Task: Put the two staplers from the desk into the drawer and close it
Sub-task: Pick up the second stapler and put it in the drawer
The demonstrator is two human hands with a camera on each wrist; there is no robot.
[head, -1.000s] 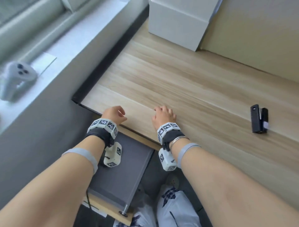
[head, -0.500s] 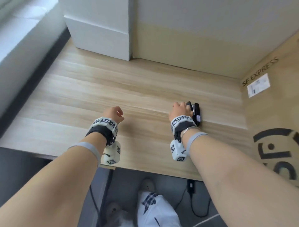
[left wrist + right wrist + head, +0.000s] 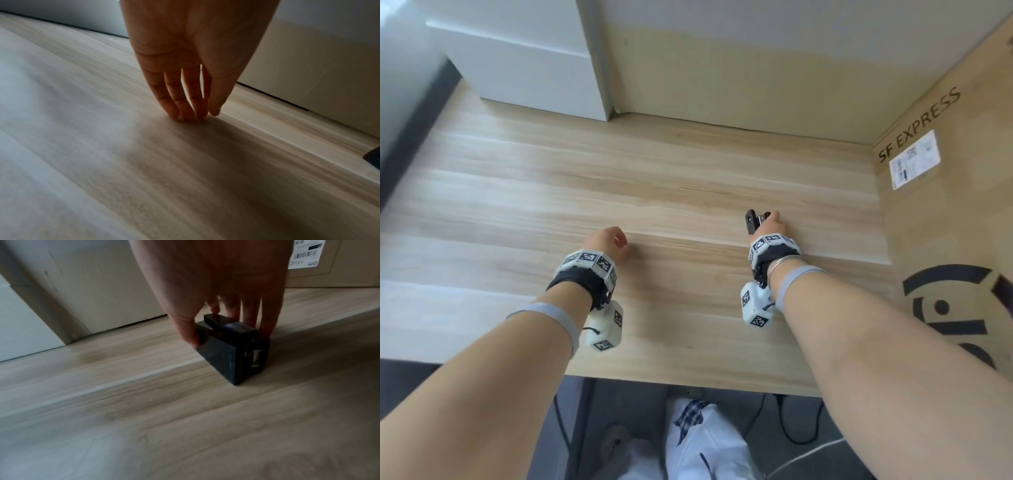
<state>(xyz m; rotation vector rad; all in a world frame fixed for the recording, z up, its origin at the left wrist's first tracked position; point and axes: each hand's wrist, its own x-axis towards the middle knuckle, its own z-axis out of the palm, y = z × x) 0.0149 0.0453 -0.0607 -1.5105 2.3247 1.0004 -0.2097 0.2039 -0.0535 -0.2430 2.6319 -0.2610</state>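
Note:
A small black stapler (image 3: 753, 220) stands on the light wooden desk (image 3: 585, 178), right of centre. My right hand (image 3: 770, 224) is over it. In the right wrist view the thumb presses the left side of the stapler (image 3: 232, 353) and the fingers (image 3: 265, 327) press its right side, so the right hand (image 3: 228, 335) pinches it; it still touches the desk. My left hand (image 3: 608, 240) is to the left, holding nothing. Its nearly straight fingertips (image 3: 185, 113) touch the desk top. The drawer and a second stapler are out of view.
A brown cardboard box (image 3: 948, 212) marked SF EXPRESS walls the desk's right side. A white box (image 3: 524, 72) stands at the back left, and a beige panel (image 3: 739, 68) runs along the back. Cables (image 3: 801, 431) lie below the front edge.
The view swung right and the open drawer left the frame. My right hand travelled right to the stapler and closed around it. My left hand moved from the desk's edge onto its top.

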